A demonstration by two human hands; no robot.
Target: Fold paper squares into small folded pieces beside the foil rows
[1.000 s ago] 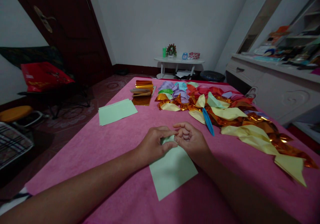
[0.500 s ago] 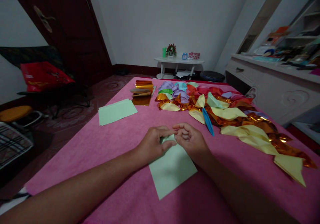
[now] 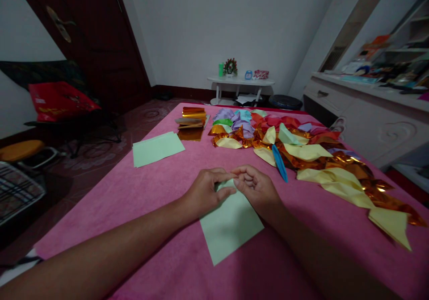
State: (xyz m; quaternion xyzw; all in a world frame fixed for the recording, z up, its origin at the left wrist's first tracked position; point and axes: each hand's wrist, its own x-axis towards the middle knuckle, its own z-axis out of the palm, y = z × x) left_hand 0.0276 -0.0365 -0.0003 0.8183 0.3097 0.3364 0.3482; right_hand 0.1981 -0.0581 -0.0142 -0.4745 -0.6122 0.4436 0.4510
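A sheet of pale green paper (image 3: 231,228) lies at an angle on the pink cloth, its far edge between my hands. My left hand (image 3: 211,190) grips the far left part of the sheet, thumb on top and fingers reaching along the edge. My right hand (image 3: 258,188) pinches the far corner, its thumb pressed on the paper and the fingers curled. The fingertips of both hands meet at that edge and partly hide it. To the left rests a small stack of pale green sheets (image 3: 157,149).
Behind the stack sit gold foil sheets (image 3: 190,132). Folded yellow paper pieces (image 3: 338,181), orange foil and other coloured pieces spread across the right side. A blue folded strip (image 3: 279,162) lies near my right hand. A white table (image 3: 239,81) stands by the wall.
Almost nothing differs. My right thumb has shifted very slightly at the paper's far edge; both hands keep their hold, and the view has moved a little.
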